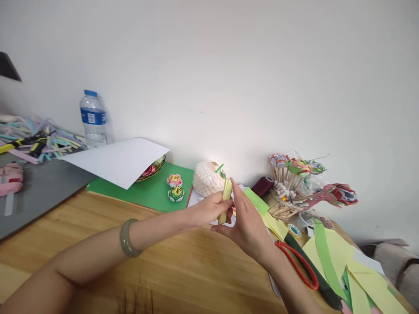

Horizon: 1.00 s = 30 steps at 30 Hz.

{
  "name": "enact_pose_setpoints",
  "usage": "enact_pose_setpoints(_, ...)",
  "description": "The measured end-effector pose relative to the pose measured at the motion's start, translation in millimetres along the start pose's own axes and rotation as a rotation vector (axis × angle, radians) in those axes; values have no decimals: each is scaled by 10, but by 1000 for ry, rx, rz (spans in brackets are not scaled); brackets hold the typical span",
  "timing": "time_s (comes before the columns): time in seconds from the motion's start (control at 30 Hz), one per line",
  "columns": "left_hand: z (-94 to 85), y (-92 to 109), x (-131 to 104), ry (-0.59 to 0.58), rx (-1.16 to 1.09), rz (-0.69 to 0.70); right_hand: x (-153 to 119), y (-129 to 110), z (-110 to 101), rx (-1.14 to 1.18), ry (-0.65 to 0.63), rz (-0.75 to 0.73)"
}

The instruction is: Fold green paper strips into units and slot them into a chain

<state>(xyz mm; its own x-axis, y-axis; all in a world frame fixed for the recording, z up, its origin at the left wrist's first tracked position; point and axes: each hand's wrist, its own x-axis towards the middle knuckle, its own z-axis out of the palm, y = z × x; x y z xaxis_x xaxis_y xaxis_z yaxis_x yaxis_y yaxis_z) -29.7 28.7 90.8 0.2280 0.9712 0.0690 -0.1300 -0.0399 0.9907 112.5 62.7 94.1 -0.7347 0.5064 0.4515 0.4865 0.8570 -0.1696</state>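
Note:
My left hand (214, 207), with a jade-coloured bangle (129, 238) on the forearm, is closed around a small stack of folded yellow paper (225, 198). The stack stands nearly upright above the table (183, 261). My right hand (247, 220) is beside it, fingers stretched upward and thumb apart, its inner side against or very near the paper's right edge; exact contact is hidden. Behind the hands sits a round thing in white foam netting (207, 179) with a green straw. Two folded paper flowers (176, 186) lie on green card (152, 198) to the left.
Red-handled scissors (314, 279) and yellow and green paper strips (334, 257) lie at right, near a basket of paper flowers (286, 205). On the left are a water bottle (93, 117), a white sheet (121, 159), a pink glue gun (11, 179) and pastel strips (62, 141). A wall closes the back.

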Motion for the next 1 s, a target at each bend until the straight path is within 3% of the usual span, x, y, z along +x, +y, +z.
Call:
enact_pose_setpoints(0.27, 39, -53, -9, -9, 18, 23, -28, 42, 65, 126, -57, 55)
enact_pose_setpoints(0.37, 5, -32, -8, -2, -84, -11, -38, 69, 18, 312, -116, 85)
enact_pose_setpoints(0.47, -83, 19, -3, -149, -320, -60, -11, 108, -69, 686, -157, 125)
enact_pose_setpoints(0.57, -151, 45, 3, -423, -497, -124, 34, 154, -126, 1038, -120, 242)
enact_pose_setpoints(0.7, -127, -8, 1, -687, -562, -191, 52, 177, -139, 1260, -157, 399)
enact_pose_setpoints(0.83, -85, -67, -12, -758, -586, -231, 44, 128, -164, 1371, -207, 499)
enact_pose_setpoints(1.0, -90, -67, -28, -773, -633, -238, 60, 74, -199, 1368, -170, 578)
